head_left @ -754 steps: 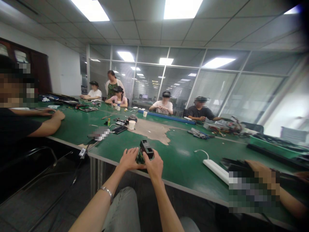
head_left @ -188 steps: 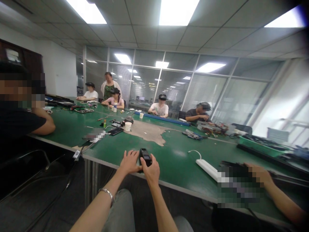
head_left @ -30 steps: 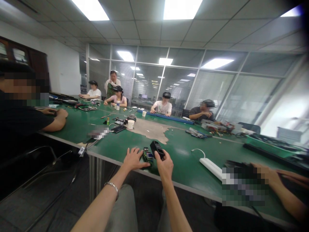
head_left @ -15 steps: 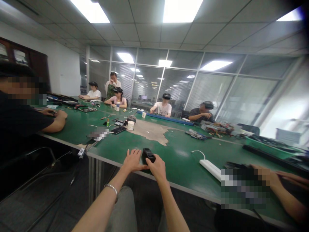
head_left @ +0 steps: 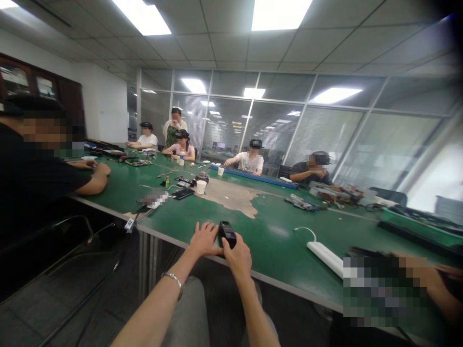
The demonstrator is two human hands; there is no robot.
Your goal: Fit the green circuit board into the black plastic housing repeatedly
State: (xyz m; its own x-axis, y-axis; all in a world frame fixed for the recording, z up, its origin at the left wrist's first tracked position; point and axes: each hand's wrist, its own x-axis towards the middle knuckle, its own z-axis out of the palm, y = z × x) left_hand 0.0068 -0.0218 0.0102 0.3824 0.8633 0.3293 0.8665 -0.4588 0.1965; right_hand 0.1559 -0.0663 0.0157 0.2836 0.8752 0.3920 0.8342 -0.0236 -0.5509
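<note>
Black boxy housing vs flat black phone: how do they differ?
The black boxy housing is thick; the flat black phone is thin. The right hand grips the housing; nobody touches the phone. The housing is nearer the camera, the phone farther off. Both are dark and oblong.

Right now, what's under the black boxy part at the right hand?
Green tabletop shows around the black part. Directly beneath can't be seen: the part itself covers that spot, and the right hand and left hand screen its near end.
</note>
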